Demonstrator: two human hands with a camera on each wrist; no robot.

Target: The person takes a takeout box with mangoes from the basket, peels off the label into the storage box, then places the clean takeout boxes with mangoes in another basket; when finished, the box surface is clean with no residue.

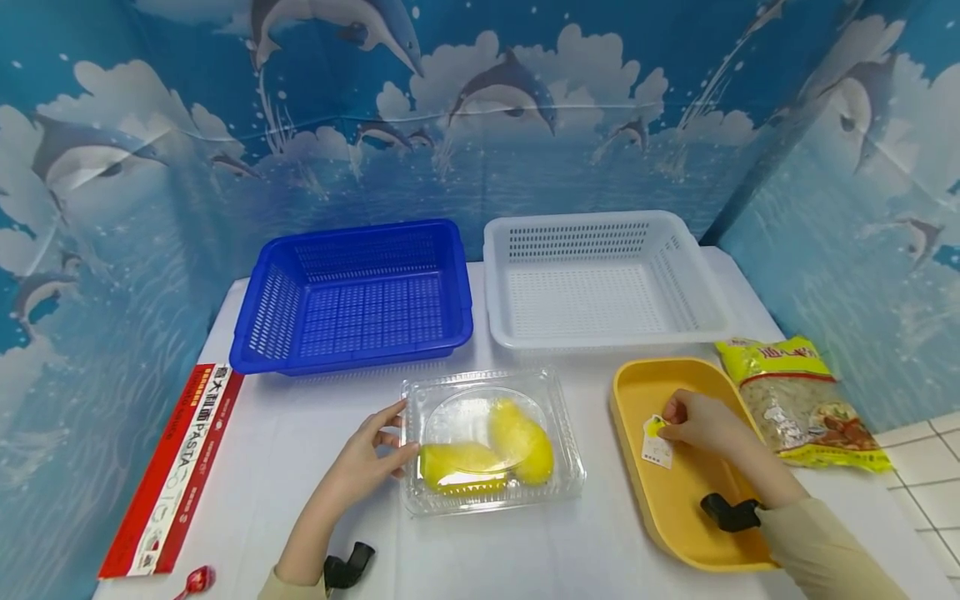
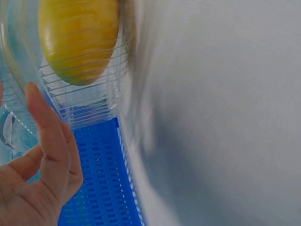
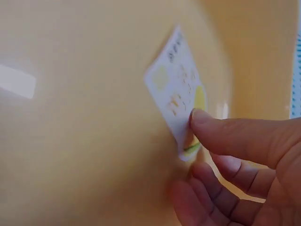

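A blue basket [image 1: 367, 312] and a white basket [image 1: 585, 300] stand behind a yellow tray [image 1: 675, 508] and a clear box [image 1: 567, 471] of yellow fruit [image 1: 528, 446]. The person's left hand [image 1: 369, 462], fingers loose, touches the box's left side; the right hand [image 1: 708, 427] pinches a printed card [image 1: 657, 452] over the tray.

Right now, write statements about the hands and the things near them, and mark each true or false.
1. The right hand pinches a small white printed card. True.
2. The left hand grips a rectangular blue plastic basket. False: it is at the edge of a clear plastic box.
3. Yellow rounded objects are inside that box. True.
4. The card is over a rectangular white plastic basket. False: it is over an oblong orange plastic tray.
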